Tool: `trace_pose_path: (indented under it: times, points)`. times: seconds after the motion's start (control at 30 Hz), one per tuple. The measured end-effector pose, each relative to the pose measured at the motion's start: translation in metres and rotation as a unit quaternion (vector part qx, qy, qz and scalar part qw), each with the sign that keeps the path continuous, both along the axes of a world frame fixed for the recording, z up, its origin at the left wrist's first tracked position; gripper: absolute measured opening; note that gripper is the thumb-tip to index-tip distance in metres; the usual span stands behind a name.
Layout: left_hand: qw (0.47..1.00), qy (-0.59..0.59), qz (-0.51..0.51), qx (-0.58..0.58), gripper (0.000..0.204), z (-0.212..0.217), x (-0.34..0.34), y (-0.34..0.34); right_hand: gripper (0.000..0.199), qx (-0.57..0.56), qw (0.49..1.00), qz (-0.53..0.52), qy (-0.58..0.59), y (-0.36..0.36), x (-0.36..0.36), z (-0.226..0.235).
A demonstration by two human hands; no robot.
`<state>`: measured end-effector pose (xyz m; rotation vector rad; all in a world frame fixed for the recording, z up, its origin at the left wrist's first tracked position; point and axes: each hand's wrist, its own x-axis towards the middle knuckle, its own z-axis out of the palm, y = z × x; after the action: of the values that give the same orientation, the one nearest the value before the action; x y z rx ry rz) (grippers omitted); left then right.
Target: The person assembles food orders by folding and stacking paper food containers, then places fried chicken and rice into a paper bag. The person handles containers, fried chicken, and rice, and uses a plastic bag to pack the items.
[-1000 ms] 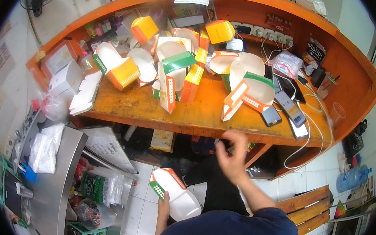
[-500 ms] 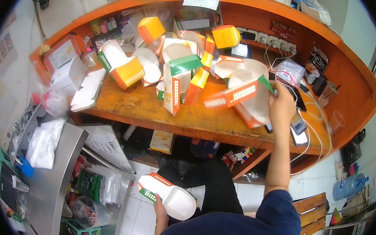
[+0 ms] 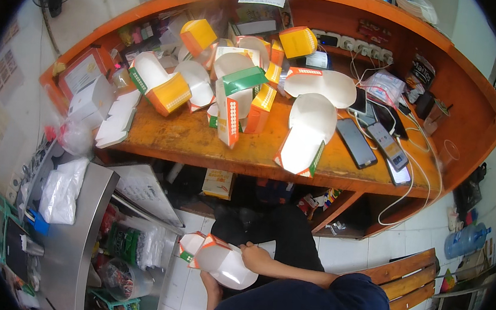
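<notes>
Across the upper view curves the desk [image 3: 167,137], strewn with boxes [image 3: 244,81]. Below its front edge, over the lap [image 3: 294,236], is a nested box pair [image 3: 220,265], long axis slanting, printed ends pointing upper left, rounded flap [image 3: 240,281] lower right. The right hand [image 3: 259,260] curls at its edge, pinch unclear; the left hand [image 3: 211,283] grips its near side.

Low in my head view I see one carton [image 3: 190,244] overlapped by a second carton [image 3: 215,258] — both open and tilted, white inside with orange edges — its rounded white flap [image 3: 239,277] pointing lower right.
</notes>
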<state>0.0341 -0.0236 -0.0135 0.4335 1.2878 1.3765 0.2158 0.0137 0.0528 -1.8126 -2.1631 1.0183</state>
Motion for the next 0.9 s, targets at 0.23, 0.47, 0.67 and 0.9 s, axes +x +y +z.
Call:
trace_pose_path:
  times: [0.23,0.47,0.67,0.9]
  points:
    - [0.974,-0.212,-0.036,0.07,0.054,-0.011,-0.003,-0.007,0.035,-0.029,0.995,0.07,-0.069,-0.008,0.008,-0.017]
    - [0.946,0.28,-0.124,0.107,0.04,-0.012,-0.017,-0.014,0.04,0.087,0.996,-0.023,-0.005,-0.025,0.002,-0.043]
    - [0.986,0.083,-0.136,0.048,0.035,-0.003,-0.034,-0.007,0.034,0.057,0.991,-0.034,0.117,-0.034,0.008,-0.044]
    - [0.984,0.164,-0.049,0.044,0.043,-0.004,-0.02,-0.003,0.036,0.009,0.994,0.106,0.002,-0.024,0.023,0.024]
